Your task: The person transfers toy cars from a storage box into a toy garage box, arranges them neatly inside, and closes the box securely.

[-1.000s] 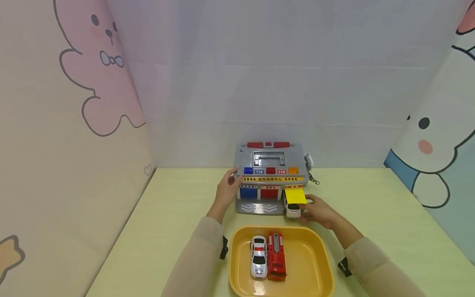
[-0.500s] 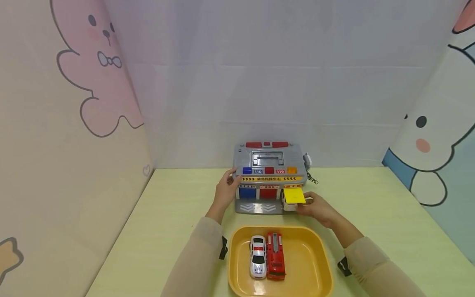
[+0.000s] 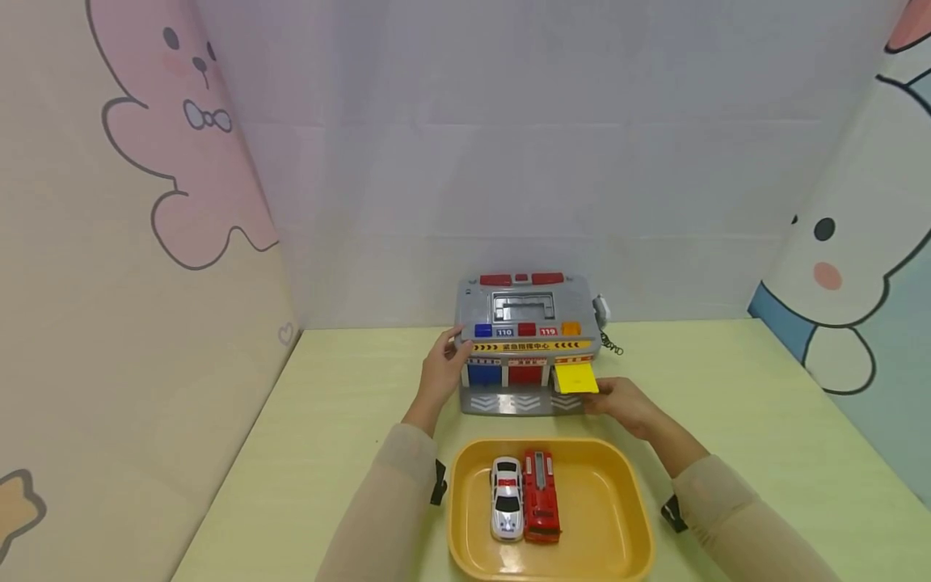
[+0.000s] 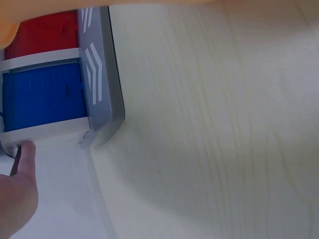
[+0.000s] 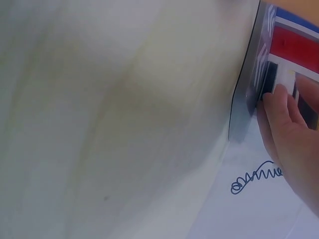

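A grey toy emergency station (image 3: 525,343) stands against the back wall, with a blue door (image 3: 485,375), a red door (image 3: 525,375) and a raised yellow flap (image 3: 576,378). My left hand (image 3: 440,376) grips its left edge, thumb in front. Under the flap, in the right-hand bay, is a white toy car (image 5: 286,77) with a dark end, mostly hidden in the head view. My right hand (image 3: 627,406) pinches the car at the bay's mouth, its fingers (image 5: 281,112) against the car's outer end.
A yellow tray (image 3: 607,533) sits in front of the station. In it lie a white toy police car (image 3: 507,501) and a red toy fire truck (image 3: 541,505), side by side. A coiled cord (image 3: 612,345) with a white handset (image 3: 603,309) hangs at the station's right side.
The white toy car has slid back into the right-hand bay beneath the yellow flap, with my right hand moving along with it. My left hand has kept its hold on the station.
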Motion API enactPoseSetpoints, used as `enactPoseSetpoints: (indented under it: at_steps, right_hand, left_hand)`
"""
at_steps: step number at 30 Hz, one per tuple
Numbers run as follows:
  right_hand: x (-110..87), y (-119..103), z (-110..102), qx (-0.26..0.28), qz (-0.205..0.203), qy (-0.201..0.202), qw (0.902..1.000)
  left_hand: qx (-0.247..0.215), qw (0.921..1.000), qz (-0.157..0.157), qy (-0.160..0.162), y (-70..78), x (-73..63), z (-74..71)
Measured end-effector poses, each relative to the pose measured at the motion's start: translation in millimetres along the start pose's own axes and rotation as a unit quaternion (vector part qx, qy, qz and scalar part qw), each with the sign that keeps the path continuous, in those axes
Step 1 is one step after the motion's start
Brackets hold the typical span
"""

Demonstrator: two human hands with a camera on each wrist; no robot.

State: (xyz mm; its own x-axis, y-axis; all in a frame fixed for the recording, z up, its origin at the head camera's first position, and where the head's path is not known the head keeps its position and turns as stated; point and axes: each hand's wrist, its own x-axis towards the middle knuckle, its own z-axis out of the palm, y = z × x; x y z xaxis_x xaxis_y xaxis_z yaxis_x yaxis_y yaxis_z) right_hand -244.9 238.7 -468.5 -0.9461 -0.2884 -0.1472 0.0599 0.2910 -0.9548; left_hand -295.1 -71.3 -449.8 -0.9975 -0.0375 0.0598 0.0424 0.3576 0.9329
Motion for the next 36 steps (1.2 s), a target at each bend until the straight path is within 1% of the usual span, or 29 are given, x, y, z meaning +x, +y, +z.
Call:
enactPoseSetpoints:
  at_steps: [8, 15, 19, 21, 24, 27, 30, 33, 36]
  right_hand:
    - [4.2, 5, -3, 0.026, 0.018, -0.004, 0.9995]
    - [3.8, -1, -6, 0.022, 0.003, -0.018, 0.9996]
    - [3.3, -3, -7, 0.018, -0.001, -0.014, 0.9997]
    - [2.3, -4, -7, 0.003, -0.004, 0.004, 1.0000]
    - [-0.6, -7, -4, -0.014, -0.013, 0.055, 0.9983]
    - [-2.9, -11, -2, -0.027, -0.024, 0.113, 0.9930]
    - [-3.6, -15, 0, -0.045, -0.029, 0.156, 0.9862]
    - [-5.0, -18, 1, -0.079, -0.021, 0.180, 0.9802]
    - [-6.4, -21, 3, -0.104, -0.011, 0.189, 0.9763]
  left_hand:
    - [0.000, 1.0000, -0.006, 0.001, 0.4, 0.5, 0.6]
    - [-0.005, 1.0000, 0.005, -0.001, 4.3, 5.1, -0.5]
    - [-0.001, 1.0000, 0.009, -0.002, 5.4, 6.9, -1.8]
    - [-0.001, 1.0000, 0.005, -0.003, 5.2, 6.7, -2.2]
    - [-0.003, 1.0000, 0.002, -0.005, 2.8, 5.9, -2.2]
    - [-0.004, 1.0000, 0.000, -0.004, -0.4, 5.4, -1.3]
    - [-0.007, 1.0000, -0.002, -0.001, -2.0, 4.9, -0.1]
    - [-0.006, 1.0000, -0.007, 0.001, -2.7, 4.4, 0.9]
    - [-0.006, 0.9999, -0.008, 0.001, -1.9, 3.4, 1.2]
